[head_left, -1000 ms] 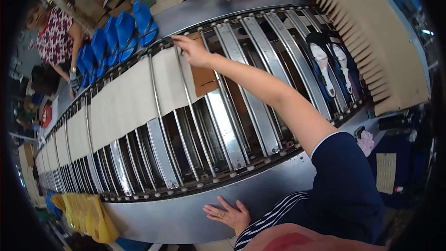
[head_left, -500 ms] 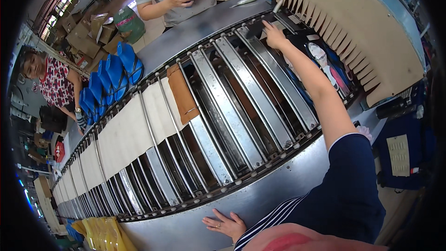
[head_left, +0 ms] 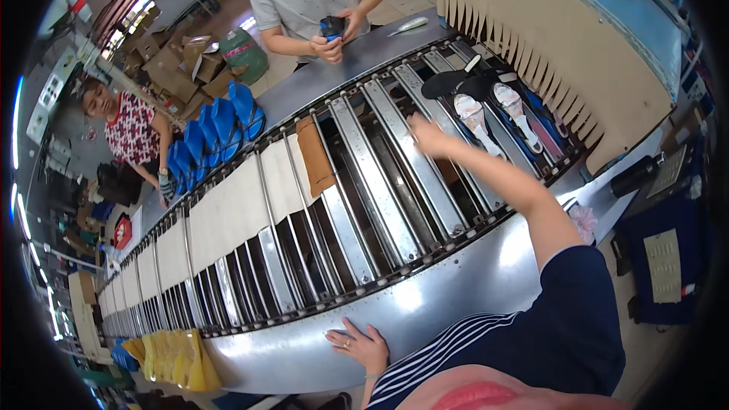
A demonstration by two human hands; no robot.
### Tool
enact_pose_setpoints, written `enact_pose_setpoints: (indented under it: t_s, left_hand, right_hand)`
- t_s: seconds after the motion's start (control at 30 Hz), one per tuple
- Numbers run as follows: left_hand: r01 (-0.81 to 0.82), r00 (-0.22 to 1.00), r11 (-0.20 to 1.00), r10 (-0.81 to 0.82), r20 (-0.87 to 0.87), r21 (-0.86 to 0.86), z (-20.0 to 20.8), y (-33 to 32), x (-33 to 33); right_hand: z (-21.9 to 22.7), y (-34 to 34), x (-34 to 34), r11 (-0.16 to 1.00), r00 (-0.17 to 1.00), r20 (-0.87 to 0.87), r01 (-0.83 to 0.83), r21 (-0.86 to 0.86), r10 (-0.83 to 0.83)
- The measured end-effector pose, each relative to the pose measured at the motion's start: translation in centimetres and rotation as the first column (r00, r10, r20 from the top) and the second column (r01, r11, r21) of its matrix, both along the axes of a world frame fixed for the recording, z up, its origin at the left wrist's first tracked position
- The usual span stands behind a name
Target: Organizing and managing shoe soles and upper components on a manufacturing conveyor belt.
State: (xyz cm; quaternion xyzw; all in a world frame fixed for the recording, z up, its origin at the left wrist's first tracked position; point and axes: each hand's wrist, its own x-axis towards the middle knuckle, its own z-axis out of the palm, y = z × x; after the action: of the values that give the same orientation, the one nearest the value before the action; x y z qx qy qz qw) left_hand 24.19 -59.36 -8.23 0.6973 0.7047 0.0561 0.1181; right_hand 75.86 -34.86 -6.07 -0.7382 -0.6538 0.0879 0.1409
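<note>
My left hand (head_left: 363, 345) lies palm down with spread fingers on the near metal ledge (head_left: 471, 277), holding nothing. Over the slatted roller conveyor (head_left: 389, 175) reaches my right hand (head_left: 427, 137), its fingers blurred and partly hidden; no object shows in it. Beyond and to its right, a flat black sole-shaped piece (head_left: 442, 84) rests on the conveyor. Beside that lie a pale sole-shaped piece (head_left: 470, 111) and another pale sole (head_left: 510, 100), with dark and blue shoe parts around them, near the fringed curtain.
A tan fringed cover (head_left: 562, 23) stands at the conveyor's right end. A brown strip (head_left: 313, 156) and pale cloth (head_left: 228, 201) lie across the slats. Blue shoe lasts (head_left: 224, 127) line the far ledge. A co-worker (head_left: 319, 7) opposite holds a blue-and-black item; another person (head_left: 137, 125) stands left.
My right hand has drawn back left and nearer, away from the black piece. The pale soles are now more exposed. My left hand stays flat on the ledge; the whole view has shifted slightly.
</note>
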Motion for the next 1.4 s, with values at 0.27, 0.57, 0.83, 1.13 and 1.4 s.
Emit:
enact_pose_setpoints:
  t_s: [0.27, 0.57, 0.83, 1.13, 1.4]
  left_hand:
    - [0.03, 0.998, 0.988, -0.037, 0.043, 0.15, -1.5, -1.2, -0.6]
    - [0.019, 0.998, 0.984, -0.028, 0.048, 0.179, -2.1, -1.3, -0.4]
    - [0.014, 0.999, 0.971, -0.023, 0.031, 0.24, -2.8, -1.3, -0.6]
    - [-0.006, 0.998, 0.948, -0.012, 0.054, 0.318, -3.5, -0.8, -1.4]
    - [-0.024, 1.0, 0.939, 0.026, -0.001, 0.343, -3.7, -1.4, -2.4]
  right_hand:
    - [-3.3, -23.1, -18.9, 0.925, 0.857, -0.382, -0.242, 0.294, 0.346]
    - [-4.7, -25.7, -20.2, 0.897, 0.857, -0.483, 0.057, 0.438, 0.181]
    - [-5.3, -25.5, -19.9, 0.897, 0.855, -0.464, -0.003, 0.442, 0.232]
    - [-6.5, -25.1, -20.2, 0.888, 0.878, -0.426, 0.002, 0.46, 0.219]
    - [-6.4, -24.2, -21.6, 0.92, 0.845, -0.483, -0.027, 0.392, 0.231]
